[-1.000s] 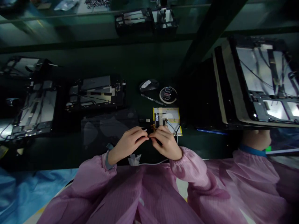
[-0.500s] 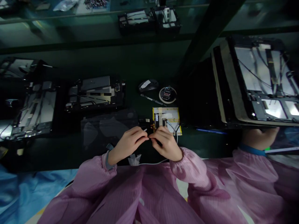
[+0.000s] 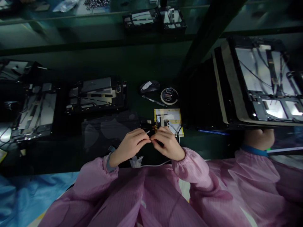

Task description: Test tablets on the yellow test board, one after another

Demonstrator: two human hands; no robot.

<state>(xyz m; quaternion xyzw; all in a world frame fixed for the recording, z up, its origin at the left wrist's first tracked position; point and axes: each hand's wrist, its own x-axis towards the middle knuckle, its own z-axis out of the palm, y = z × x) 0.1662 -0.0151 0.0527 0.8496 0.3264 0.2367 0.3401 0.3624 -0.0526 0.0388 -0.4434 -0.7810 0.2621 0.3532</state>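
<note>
My left hand (image 3: 130, 146) and my right hand (image 3: 167, 145) meet fingertip to fingertip over a dark flat panel (image 3: 111, 132) at the table's near edge. Both pinch a small pale piece that I cannot make out. Just beyond my right fingers lies a yellow-taped rectangular module (image 3: 168, 119) with a small black board and thin wires running off it. A white cable (image 3: 153, 164) curves under my wrists, beside a crumpled clear scrap (image 3: 136, 161).
Open device chassis lie at the left (image 3: 35, 112) and centre-left (image 3: 96, 94). A black mouse (image 3: 149, 86), a pen-like tool (image 3: 154, 101) and a tape roll (image 3: 169, 96) sit beyond the module. At the right, a co-worker's hand (image 3: 259, 138) is under a large tilted panel (image 3: 260, 82).
My hands have stayed pinched together in the same spot. The view has shifted slightly, and the co-worker's hand under the large panel at the right has moved a little.
</note>
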